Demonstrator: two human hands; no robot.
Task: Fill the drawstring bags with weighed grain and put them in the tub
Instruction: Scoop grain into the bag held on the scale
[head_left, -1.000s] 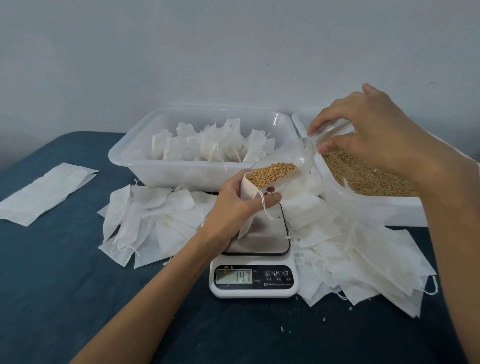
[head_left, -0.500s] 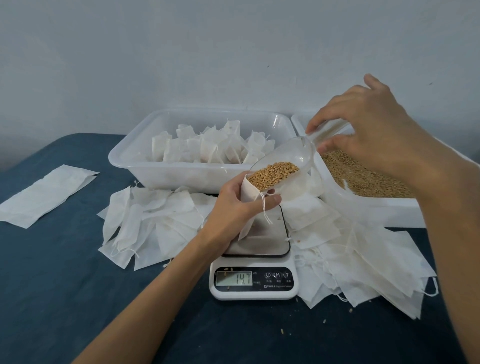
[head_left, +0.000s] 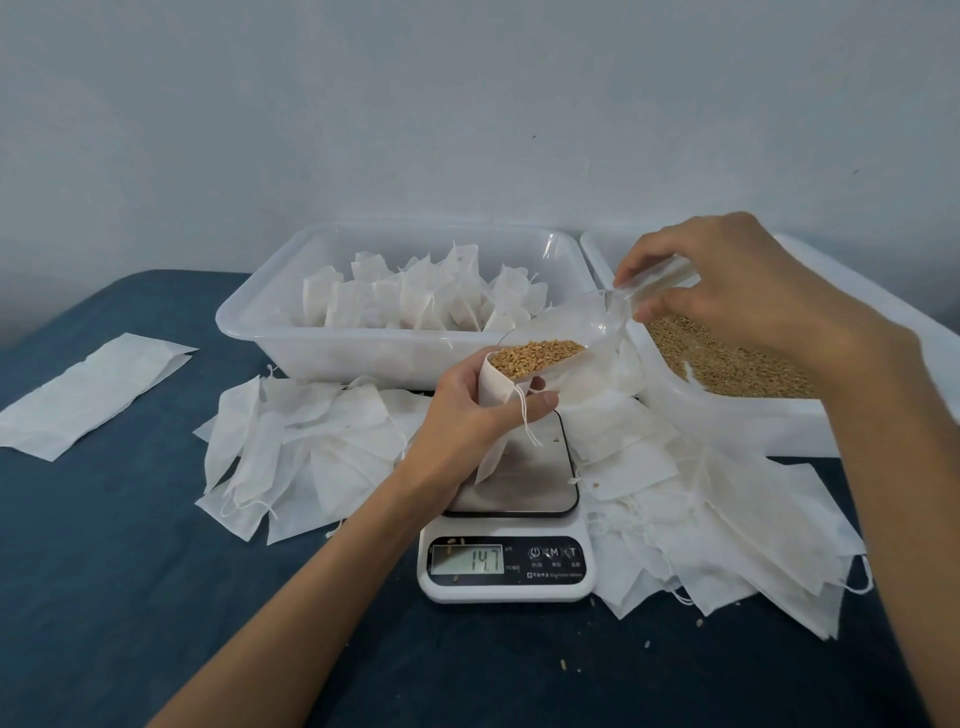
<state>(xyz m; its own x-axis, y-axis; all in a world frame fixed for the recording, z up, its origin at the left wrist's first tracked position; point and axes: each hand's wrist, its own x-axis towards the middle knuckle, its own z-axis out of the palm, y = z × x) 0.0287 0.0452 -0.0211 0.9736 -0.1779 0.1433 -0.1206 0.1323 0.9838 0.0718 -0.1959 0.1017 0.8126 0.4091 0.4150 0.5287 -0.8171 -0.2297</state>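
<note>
The fingers of the left hand (head_left: 467, 410) curl round an open drawstring bag (head_left: 496, 395) held above the scale (head_left: 506, 519), whose display reads 14.7. The right hand (head_left: 727, 291) pinches the handle of a clear scoop (head_left: 566, 332), its grain-filled lip at the bag's mouth. Far left, the tub (head_left: 363, 353) holds filled bags; far right, a tray (head_left: 857, 415) holds loose grain (head_left: 727, 364). Empty bags (head_left: 311, 441) lie on the blue desk (head_left: 130, 571) either side of the scale.
</note>
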